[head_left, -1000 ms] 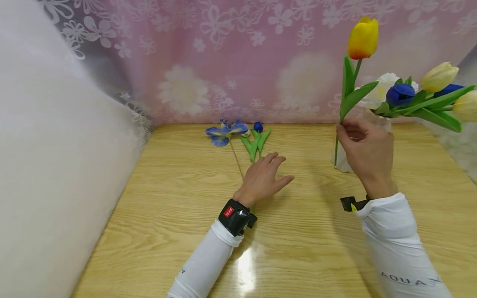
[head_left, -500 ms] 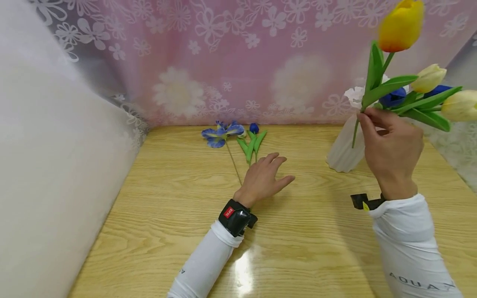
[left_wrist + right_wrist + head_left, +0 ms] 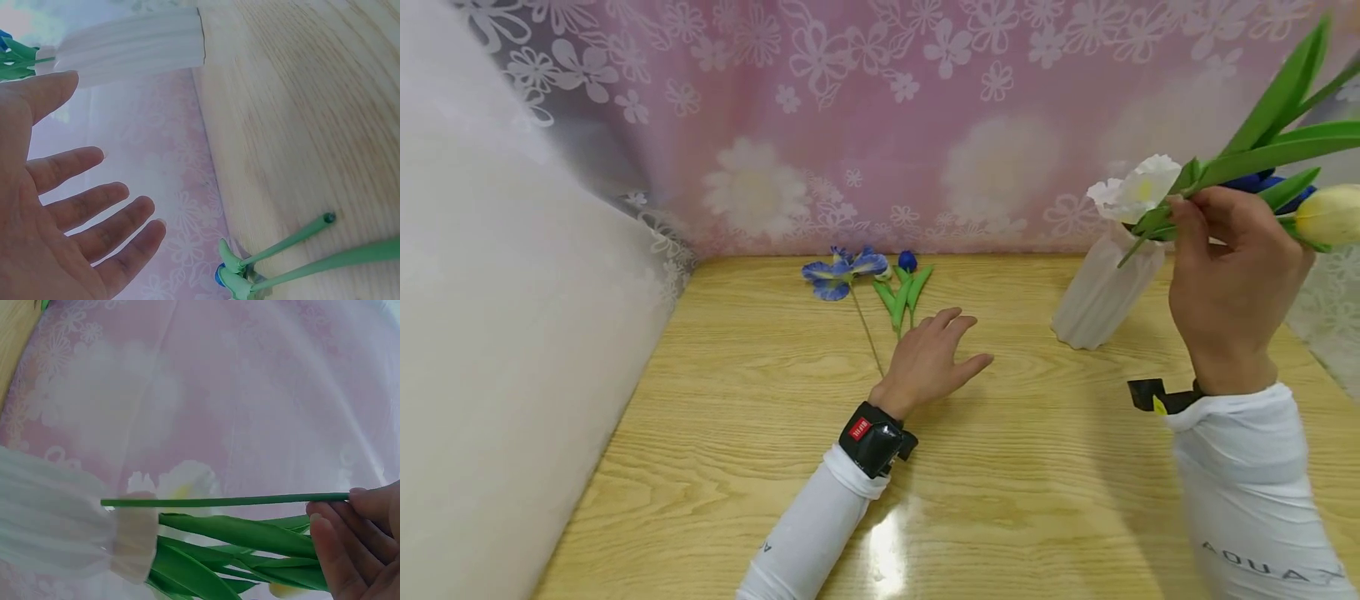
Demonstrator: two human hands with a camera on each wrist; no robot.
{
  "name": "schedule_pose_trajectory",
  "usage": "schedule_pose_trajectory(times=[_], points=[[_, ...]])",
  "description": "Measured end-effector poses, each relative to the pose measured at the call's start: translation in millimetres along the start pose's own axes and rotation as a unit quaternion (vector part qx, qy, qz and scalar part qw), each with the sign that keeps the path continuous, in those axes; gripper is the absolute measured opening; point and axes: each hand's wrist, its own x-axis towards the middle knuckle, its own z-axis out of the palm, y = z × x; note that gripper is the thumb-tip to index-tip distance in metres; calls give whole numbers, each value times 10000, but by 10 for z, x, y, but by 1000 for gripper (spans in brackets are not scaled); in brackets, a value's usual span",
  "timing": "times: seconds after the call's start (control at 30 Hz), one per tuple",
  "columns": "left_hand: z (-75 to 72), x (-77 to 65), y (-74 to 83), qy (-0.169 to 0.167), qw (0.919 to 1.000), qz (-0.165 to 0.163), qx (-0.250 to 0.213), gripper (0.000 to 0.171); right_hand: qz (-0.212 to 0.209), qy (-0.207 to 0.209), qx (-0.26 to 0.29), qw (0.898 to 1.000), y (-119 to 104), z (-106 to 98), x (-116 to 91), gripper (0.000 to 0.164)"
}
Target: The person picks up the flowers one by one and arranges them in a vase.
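Between thumb and fingers, my right hand (image 3: 1236,283) pinches the green stem (image 3: 219,502) of an artificial tulip (image 3: 1273,96), whose bloom is almost wholly beyond the head view's right edge. The stem's bare lower end lies by the mouth of a tilted white ribbed vase (image 3: 1105,292); I cannot tell whether they touch. Leaning out of that vase are a white ruffled flower (image 3: 1138,190), a pale yellow tulip (image 3: 1332,212) and blue blooms (image 3: 1292,190). My left hand (image 3: 928,362), fingers spread and holding nothing, hovers at the stems of flowers on the table.
On the wooden table (image 3: 737,433) lie a blue iris (image 3: 842,271) and a blue tulip (image 3: 907,261) with a small white bloom (image 3: 886,273) beside it. Behind hangs a pink floral curtain (image 3: 865,125), and a white wall-like sheet (image 3: 512,333) borders the left.
My right hand has carried the tulip rightward, tilting its bloom right out of view and bringing its stem end up to the vase mouth. The vase leans further rightward. My left hand stayed still.
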Motion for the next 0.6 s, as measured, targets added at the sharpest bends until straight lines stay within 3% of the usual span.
schedule_pose_trajectory(times=[0.23, 0.43, 0.6], points=[[-5, 1, 9, -39, 10000, -30, -21, 57, -68, 398, 145, 9991, 5, -52, 127, 26], [-15, -6, 14, -4, 10000, 15, -90, 57, 348, 623, 763, 9945, -24, -58, 209, 20], [-16, -4, 21, -6, 9999, 5, -119, 57, 492, 652, 809, 9934, -49, -58, 245, 18]])
